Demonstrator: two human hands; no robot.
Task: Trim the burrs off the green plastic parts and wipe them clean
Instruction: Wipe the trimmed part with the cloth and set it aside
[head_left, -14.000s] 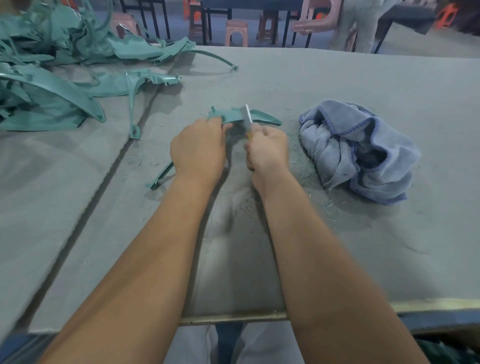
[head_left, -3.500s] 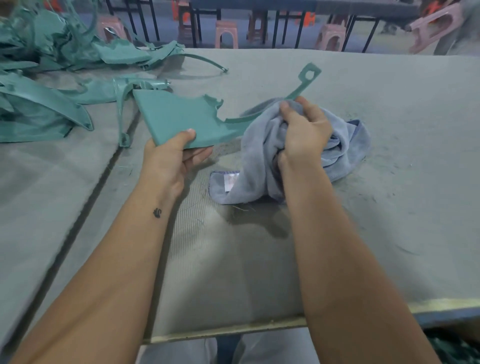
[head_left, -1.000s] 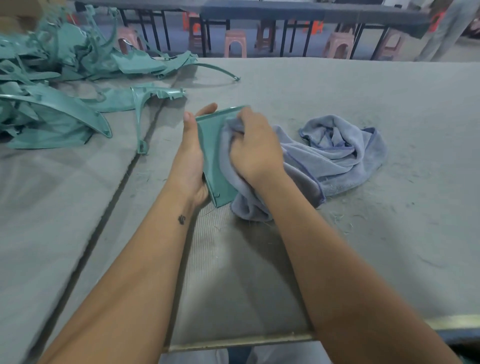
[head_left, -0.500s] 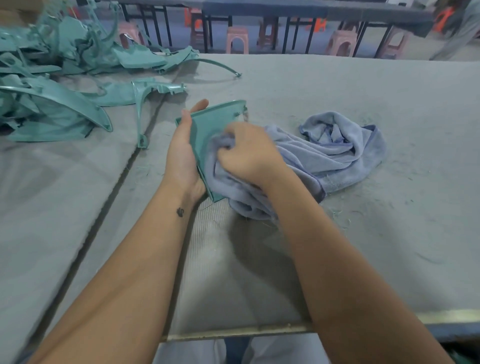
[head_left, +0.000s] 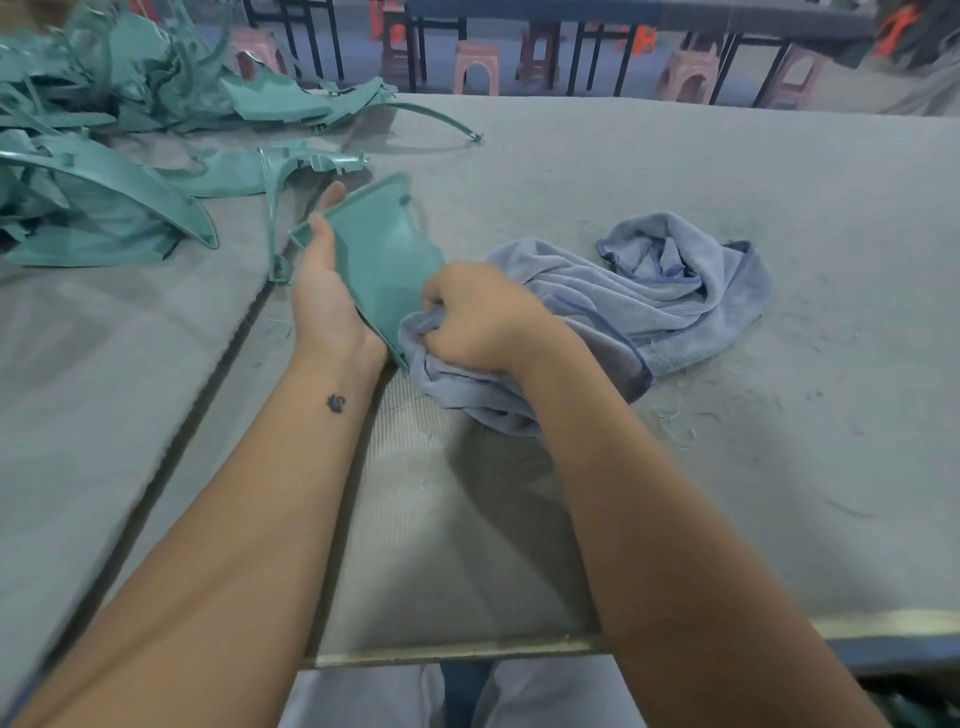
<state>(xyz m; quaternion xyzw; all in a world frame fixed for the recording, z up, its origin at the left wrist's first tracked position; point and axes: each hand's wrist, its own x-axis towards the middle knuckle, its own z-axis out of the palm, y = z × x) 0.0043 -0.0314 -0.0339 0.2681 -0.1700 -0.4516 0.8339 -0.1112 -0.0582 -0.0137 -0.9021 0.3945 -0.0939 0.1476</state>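
- Your left hand (head_left: 324, 291) holds the green part (head_left: 384, 260) tilted on edge above the worktop (head_left: 675, 156), palm cupped behind it and fingers wrapped over its far rim.
- Your right hand (head_left: 475, 317) has a closed grip on a bunched fold of the blue cloth (head_left: 649, 296), at 5 o'clock of the part.
- Change: a second ago the cloth covered the upper face; it has since travelled down to the near lower corner, leaving the face exposed.
- Meaning: the wipe stroke on this face appears nearly complete.
- The pile of green parts (head_left: 104, 171) lies at 10 o'clock, well apart. Whether those are trimmed cannot be told.
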